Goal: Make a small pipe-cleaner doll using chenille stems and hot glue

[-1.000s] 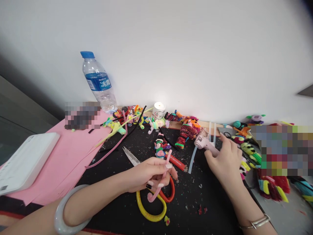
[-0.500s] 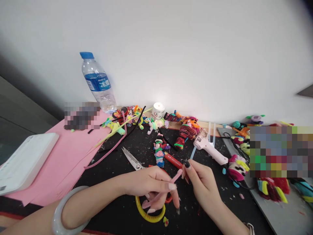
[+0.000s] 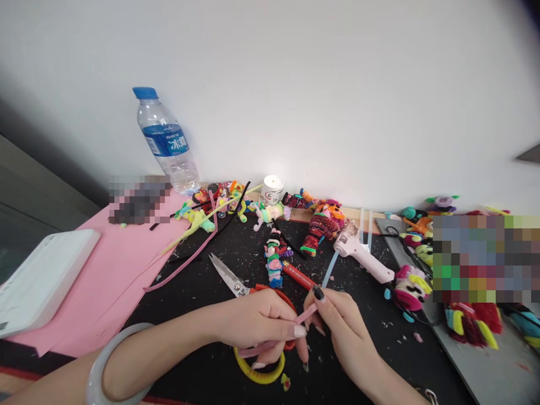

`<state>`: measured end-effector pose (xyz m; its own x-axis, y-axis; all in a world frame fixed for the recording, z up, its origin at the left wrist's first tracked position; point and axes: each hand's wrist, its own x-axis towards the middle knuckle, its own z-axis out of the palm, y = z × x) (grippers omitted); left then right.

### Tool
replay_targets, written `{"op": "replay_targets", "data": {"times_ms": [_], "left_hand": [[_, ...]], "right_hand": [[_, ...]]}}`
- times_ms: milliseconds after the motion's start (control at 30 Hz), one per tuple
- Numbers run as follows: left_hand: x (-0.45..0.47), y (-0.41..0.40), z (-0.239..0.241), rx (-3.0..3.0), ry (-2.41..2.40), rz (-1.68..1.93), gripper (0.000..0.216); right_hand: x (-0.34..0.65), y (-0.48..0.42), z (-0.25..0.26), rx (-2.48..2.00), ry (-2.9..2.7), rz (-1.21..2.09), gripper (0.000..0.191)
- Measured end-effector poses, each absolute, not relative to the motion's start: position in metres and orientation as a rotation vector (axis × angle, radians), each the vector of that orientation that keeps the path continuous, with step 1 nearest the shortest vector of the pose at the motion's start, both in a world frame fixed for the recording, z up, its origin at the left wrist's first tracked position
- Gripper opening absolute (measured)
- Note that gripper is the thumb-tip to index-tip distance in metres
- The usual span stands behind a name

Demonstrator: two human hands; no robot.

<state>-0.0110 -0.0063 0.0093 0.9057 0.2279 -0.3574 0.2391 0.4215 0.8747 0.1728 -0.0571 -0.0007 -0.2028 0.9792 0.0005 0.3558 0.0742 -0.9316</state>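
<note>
A pink pipe cleaner (image 3: 306,314) is pinched between the thumb and finger of my left hand (image 3: 264,323), its tail trailing beneath that palm. My right hand (image 3: 342,323) has its thumb and forefinger closed on the other end, close to my left fingertips. Below my left hand lie scissors (image 3: 228,275), blades pointing up and left, with a red handle partly hidden. A yellow ring (image 3: 262,376) shows under my left fingers. Just beyond my hands are a red printed stick (image 3: 297,275) and a small figure of coloured pipe cleaners (image 3: 274,261).
A pale pink glue gun (image 3: 365,259) with a glue stick lies right of centre. More pipe-cleaner figures (image 3: 323,225) and a white cup (image 3: 272,188) line the wall. At left are a water bottle (image 3: 166,146), pink paper (image 3: 97,270), a white box (image 3: 50,281) and loose pipe cleaners (image 3: 185,269).
My right hand has moved slightly left and down and now grips the pink pipe cleaner's end, which was apart from its fingertips or barely touching. My left hand keeps its hold.
</note>
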Motion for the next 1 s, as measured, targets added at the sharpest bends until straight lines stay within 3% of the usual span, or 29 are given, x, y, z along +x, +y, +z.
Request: {"op": "replay_targets", "data": {"times_ms": [333, 1000], "left_hand": [[-0.0104, -0.0071, 0.0035, 1.191, 0.484, -0.033, 0.036], [-0.0104, -0.0085, 0.0032, 1.190, 0.501, -0.019, 0.039]], "right_hand": [[0.1734, -0.0533, -0.0026, -1.271, -1.622, 1.297, 0.043], [0.1714, -0.0503, 0.0014, -1.288, -1.748, 1.276, 0.043]]}}
